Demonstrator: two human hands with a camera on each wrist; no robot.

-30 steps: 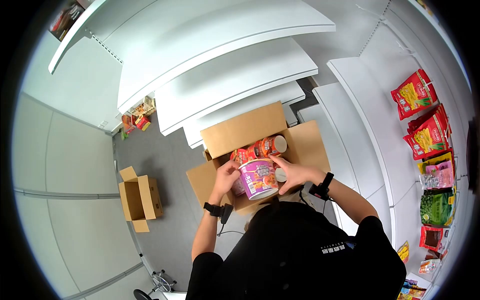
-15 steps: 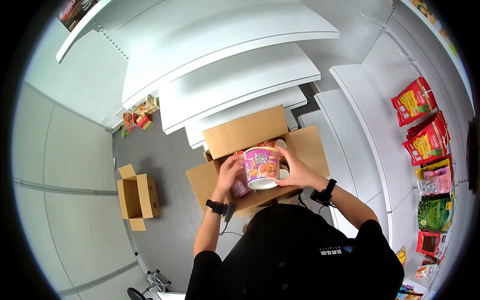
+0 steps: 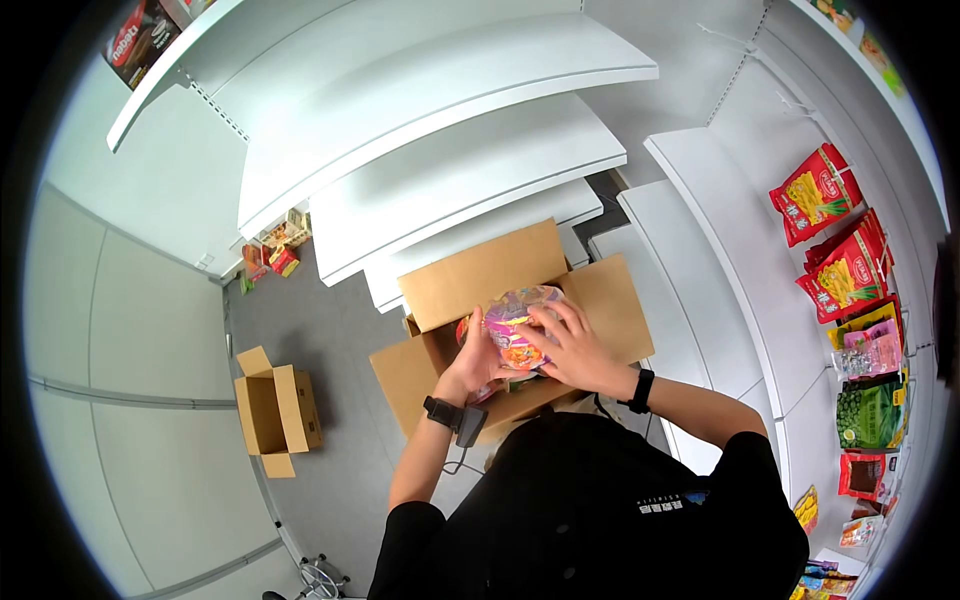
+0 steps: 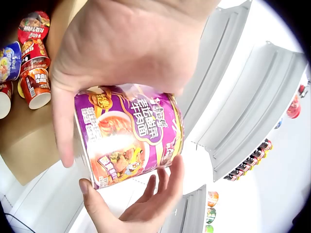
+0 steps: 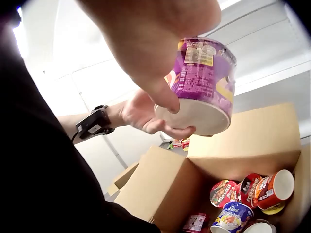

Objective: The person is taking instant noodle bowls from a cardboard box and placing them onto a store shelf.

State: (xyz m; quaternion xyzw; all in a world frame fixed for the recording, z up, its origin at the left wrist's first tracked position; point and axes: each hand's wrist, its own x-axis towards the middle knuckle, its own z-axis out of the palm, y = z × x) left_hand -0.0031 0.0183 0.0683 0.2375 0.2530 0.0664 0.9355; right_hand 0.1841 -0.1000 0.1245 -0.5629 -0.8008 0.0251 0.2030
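Both hands hold one purple instant noodle cup [image 4: 131,133], shrink-wrapped and printed with a noodle bowl, above an open cardboard box [image 3: 410,370]. My left hand [image 3: 473,362] grips it from the left, and in the right wrist view its fingers reach along the white base. From the other side my right hand [image 3: 578,350] lays its fingers over the cup, with the thumb near the base rim in the right wrist view. Inside the box lie several more noodle cups, among them a blue cup [image 5: 232,217] and an orange-red cup [image 5: 275,189].
White shelves [image 3: 470,150] rise in front of the box, and more shelving [image 3: 715,230] runs along the right. Red snack bags [image 3: 815,195] hang on the right wall. A smaller open carton [image 3: 278,411] stands on the grey floor at left.
The noodle cup has been lifted from the box and tilted round between the hands. My right hand has shifted from its side to across its top; my left hand has turned palm inward.
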